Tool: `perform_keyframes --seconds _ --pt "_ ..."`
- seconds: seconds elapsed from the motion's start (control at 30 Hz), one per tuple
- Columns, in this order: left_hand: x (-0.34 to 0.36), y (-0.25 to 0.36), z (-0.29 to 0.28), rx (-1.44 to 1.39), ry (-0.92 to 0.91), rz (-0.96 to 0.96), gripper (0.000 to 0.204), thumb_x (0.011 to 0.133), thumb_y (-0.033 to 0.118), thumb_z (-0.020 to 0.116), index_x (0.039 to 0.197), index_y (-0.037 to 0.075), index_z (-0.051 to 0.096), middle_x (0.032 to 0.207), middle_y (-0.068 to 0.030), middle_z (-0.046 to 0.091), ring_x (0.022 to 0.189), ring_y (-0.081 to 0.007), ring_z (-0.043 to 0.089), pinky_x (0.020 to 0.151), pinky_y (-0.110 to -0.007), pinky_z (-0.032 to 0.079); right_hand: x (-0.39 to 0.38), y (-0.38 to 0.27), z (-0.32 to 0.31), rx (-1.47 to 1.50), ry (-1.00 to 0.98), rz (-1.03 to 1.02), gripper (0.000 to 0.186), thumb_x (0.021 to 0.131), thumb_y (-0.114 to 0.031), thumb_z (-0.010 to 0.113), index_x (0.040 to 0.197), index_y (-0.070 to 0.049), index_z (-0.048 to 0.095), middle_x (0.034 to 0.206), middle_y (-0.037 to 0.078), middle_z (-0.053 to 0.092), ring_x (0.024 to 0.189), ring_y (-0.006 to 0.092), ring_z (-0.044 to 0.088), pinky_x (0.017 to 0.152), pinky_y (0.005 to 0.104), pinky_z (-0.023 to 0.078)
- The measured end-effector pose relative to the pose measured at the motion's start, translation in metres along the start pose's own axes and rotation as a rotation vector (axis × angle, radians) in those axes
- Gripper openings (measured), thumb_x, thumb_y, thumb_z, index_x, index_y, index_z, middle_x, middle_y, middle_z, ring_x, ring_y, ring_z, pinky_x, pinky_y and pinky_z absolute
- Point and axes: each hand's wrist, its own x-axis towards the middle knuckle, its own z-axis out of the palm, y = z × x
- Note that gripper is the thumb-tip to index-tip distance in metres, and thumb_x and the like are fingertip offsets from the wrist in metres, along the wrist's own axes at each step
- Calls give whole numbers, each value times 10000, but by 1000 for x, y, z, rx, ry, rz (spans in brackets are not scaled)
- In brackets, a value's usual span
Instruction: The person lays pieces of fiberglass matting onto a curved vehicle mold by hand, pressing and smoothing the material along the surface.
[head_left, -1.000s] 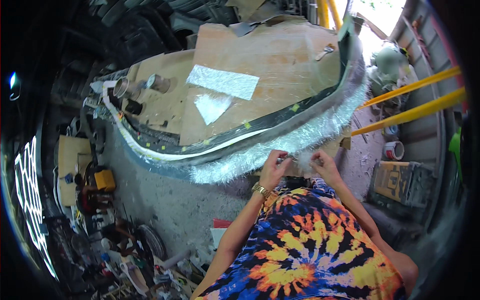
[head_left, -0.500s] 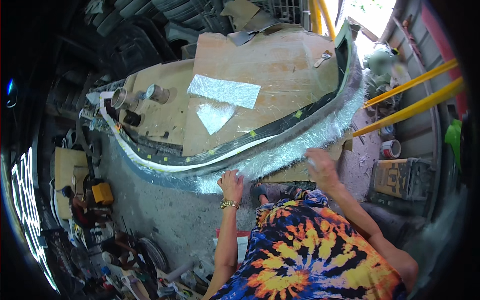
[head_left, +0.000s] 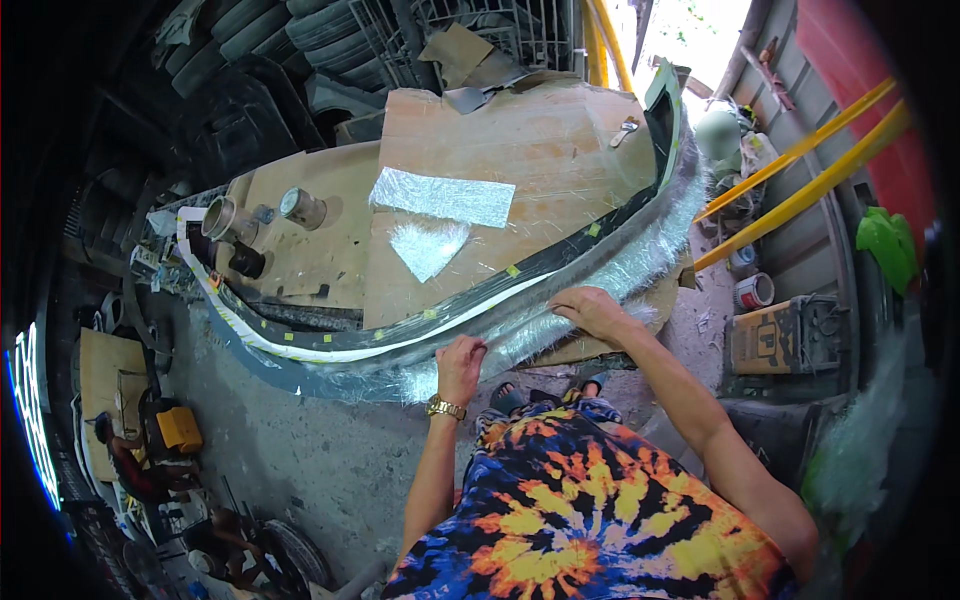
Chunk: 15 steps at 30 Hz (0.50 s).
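A long curved dark body panel [head_left: 604,232] with a white stripe and small yellow tape squares spans the work surface. Shaggy silvery fibreglass mat [head_left: 675,225] lies along its near side. My left hand [head_left: 461,362] has its fingers pinched at the mat's upper edge. Farther right, my right hand [head_left: 590,312] curls its fingers over the same edge. What either hand grips is too small to make out. Two cut pieces of mat, an oblong [head_left: 442,195] and a triangle [head_left: 428,251], rest on cardboard [head_left: 520,130].
Cans [head_left: 302,206] stand left on the cardboard, a brush [head_left: 623,131] right. Yellow bars [head_left: 770,210], a bucket [head_left: 755,290] and a box [head_left: 782,335] are at right, stacked tyres [head_left: 250,30] behind. Two other people [head_left: 135,460] are at lower left, near a yellow container [head_left: 180,428].
My hands were close together a second ago; they parted, the left moving left and down. The right has since moved left onto the mat's upper edge. The whole view has shifted.
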Motion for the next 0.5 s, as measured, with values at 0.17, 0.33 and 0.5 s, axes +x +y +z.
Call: perform_keyframes --seconds 0.17,0.33,0.5 --pt "-7 -30 9 -96 -3 -133 123 839 208 635 824 87 623 802 -56 607 739 -256 574 660 -375 374 0 4 7 71 173 200 202 855 -232 616 963 -63 599 860 175 641 841 368 611 722 424 475" --pt "0 -36 14 21 203 -26 107 847 183 625 836 77 616 776 -82 607 746 -289 574 676 -400 434 10 21 36 140 471 156 151 825 -154 643 885 -29 585 845 158 639 799 356 617 689 416 477" --pt "7 -40 15 120 215 -41 170 872 213 612 789 71 573 738 -115 611 690 -322 590 592 -421 440 18 25 49 52 679 144 114 771 -68 671 844 -37 589 845 116 595 829 319 592 719 389 468"
